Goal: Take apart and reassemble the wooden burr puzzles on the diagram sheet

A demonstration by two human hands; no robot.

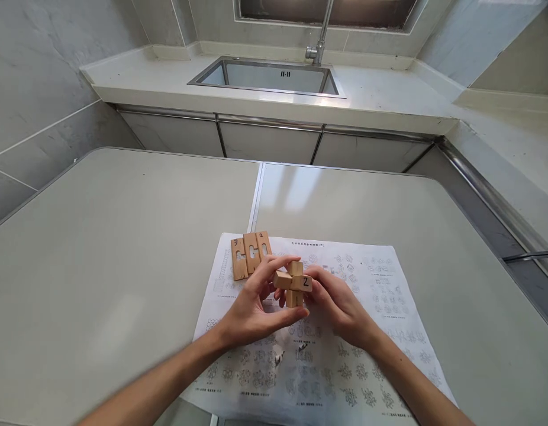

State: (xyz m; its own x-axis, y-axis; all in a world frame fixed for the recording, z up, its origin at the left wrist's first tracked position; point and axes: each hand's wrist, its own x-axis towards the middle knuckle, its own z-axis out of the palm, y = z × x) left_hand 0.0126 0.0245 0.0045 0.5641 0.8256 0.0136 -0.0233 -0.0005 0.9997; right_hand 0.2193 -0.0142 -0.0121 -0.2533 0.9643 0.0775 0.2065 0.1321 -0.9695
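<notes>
Between my hands, above the printed sheet (376, 331), is a small wooden interlocking puzzle (294, 283) of crossed blocks, with a "2" written on one block end. My left hand (256, 307) grips it from the left, thumb at its bottom and index finger at its top. From the right, my right hand (336, 302) closes its fingers on the block marked "2". Some fingers are hidden behind the puzzle. Just beyond my left hand, several flat slotted wooden pieces (239, 269) lie side by side on the sheet, with "3" and "2" written on them.
The sheet carries rows of small diagrams and has small torn spots near its middle. It lies on a pale folding table (100, 266) with a centre seam (256, 198). Beyond the table are a counter (145, 97), a sink (265, 75) and a faucet (319, 47). Tiled walls (38, 71) flank it.
</notes>
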